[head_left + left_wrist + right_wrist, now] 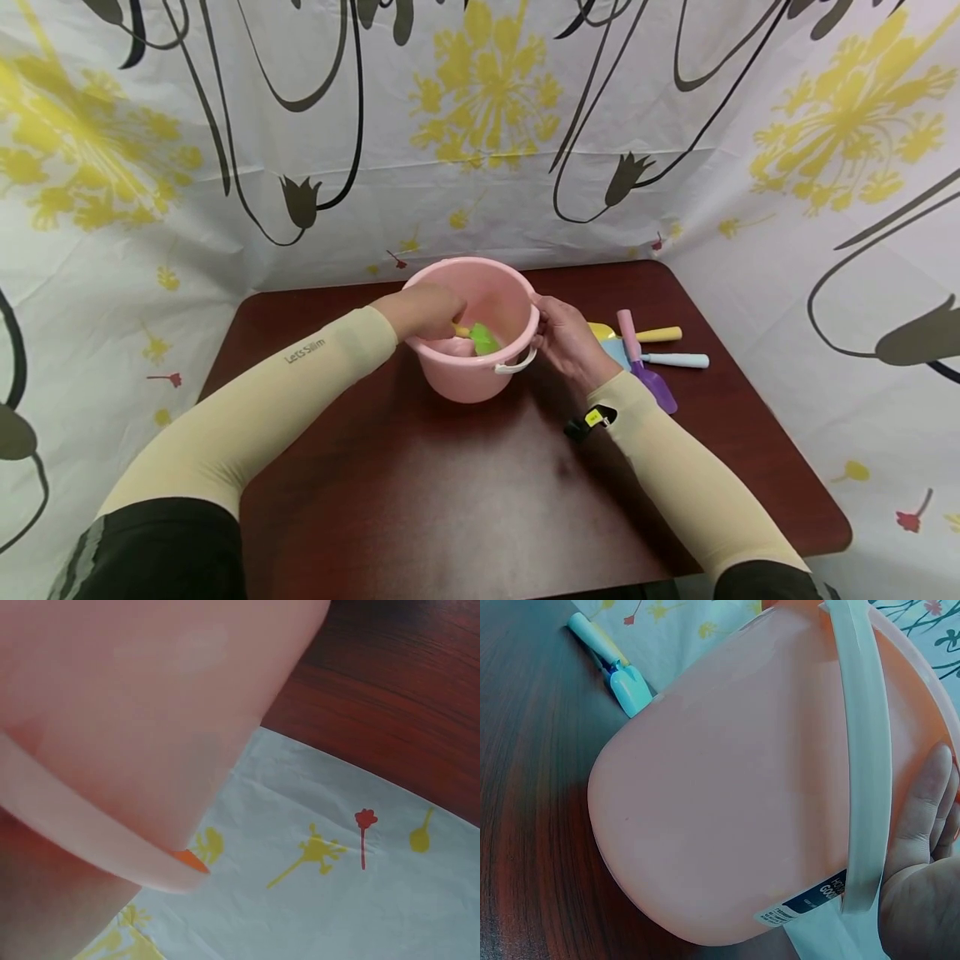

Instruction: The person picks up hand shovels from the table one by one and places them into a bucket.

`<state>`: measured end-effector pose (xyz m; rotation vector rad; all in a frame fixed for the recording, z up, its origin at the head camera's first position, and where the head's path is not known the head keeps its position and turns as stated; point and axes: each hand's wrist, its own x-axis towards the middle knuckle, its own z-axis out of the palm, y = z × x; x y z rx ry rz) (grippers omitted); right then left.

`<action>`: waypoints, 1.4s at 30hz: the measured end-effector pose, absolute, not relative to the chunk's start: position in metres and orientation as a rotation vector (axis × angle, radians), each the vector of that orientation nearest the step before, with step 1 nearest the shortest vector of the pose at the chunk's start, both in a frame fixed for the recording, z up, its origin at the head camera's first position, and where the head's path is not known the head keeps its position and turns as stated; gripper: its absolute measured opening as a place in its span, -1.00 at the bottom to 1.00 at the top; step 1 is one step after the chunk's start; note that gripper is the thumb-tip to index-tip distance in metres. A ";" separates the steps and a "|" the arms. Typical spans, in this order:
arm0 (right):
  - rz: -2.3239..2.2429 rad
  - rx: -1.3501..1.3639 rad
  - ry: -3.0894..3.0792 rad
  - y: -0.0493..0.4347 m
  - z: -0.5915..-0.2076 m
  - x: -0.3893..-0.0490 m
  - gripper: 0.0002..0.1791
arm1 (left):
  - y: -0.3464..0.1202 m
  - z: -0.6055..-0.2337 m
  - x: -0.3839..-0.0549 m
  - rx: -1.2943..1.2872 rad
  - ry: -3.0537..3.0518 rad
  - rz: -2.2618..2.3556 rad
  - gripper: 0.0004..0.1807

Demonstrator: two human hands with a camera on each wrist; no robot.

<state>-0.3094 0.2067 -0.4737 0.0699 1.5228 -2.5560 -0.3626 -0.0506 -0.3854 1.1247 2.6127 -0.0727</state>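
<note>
A pink bucket [467, 379] stands upright on the table, its white handle [516, 365] hanging at the side. My left hand [429, 310] reaches over the rim into it and pinches the yellow handle [461, 331] of a toy garden tool with a green head [483, 338]; whether that is a spade or a rake I cannot tell. On the other side, my right hand [567, 340] grips the bucket's rim. The right wrist view shows the fingers [922, 802] against the bucket, beside its white handle. In the left wrist view the bucket wall and rim hide the left fingers.
Right of the bucket, on the dark red table [420, 492], lie a purple toy shovel [657, 388] with a pink handle, a light blue one [677, 360] and a yellow one [660, 334], overlapping. A patterned white curtain [495, 200] surrounds the table at the back and sides.
</note>
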 end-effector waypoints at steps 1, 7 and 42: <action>-2.554 0.069 1.525 0.206 -0.474 -0.309 -0.75 | -0.051 -0.385 -0.363 1.128 2.608 -0.075 -0.87; -2.541 0.057 1.553 0.205 -0.474 -0.308 -0.74 | -0.053 -0.382 -0.366 1.162 2.570 -0.004 -0.80; -2.593 0.025 1.491 0.201 -0.474 -0.309 -0.71 | -0.123 -0.353 -0.363 1.097 2.693 0.663 -0.83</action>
